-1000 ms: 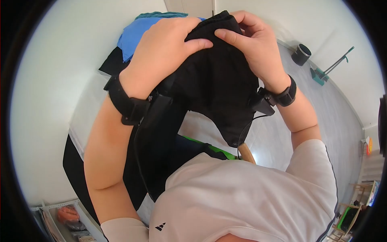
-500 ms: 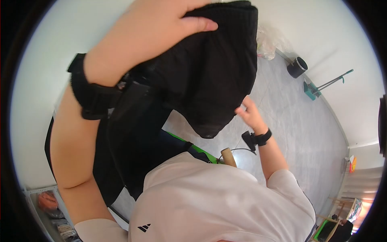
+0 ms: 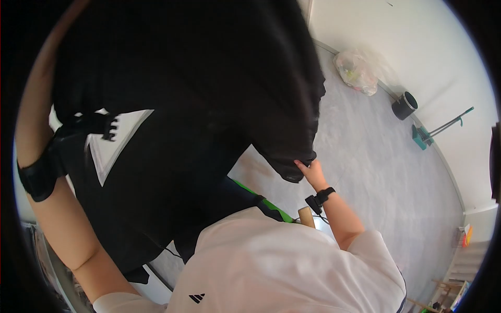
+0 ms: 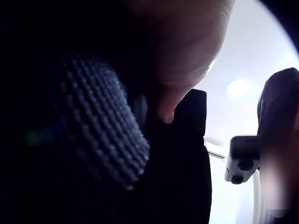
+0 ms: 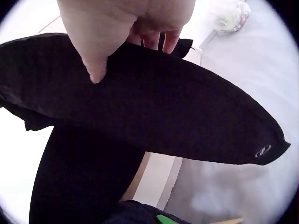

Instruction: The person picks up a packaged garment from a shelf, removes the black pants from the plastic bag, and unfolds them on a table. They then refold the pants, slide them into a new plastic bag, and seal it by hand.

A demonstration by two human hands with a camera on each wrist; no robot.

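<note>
Grey floor (image 3: 376, 172) spreads out behind as the right hand (image 3: 315, 175) pinches an edge of the black garment (image 3: 198, 62), most of the cloth rising leftward. Left hand (image 4: 191, 51): thumb against cloth, fingers hidden, grip impossible to tell.

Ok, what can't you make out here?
Left wrist view: grip of the left hand, lost in shadow.
Head view: that hand's fingers, behind the black garment or past the top edge.
Head view: garment's upper part, cut by the frame.
Head view: contents of the plastic bag, small and blurred.
</note>
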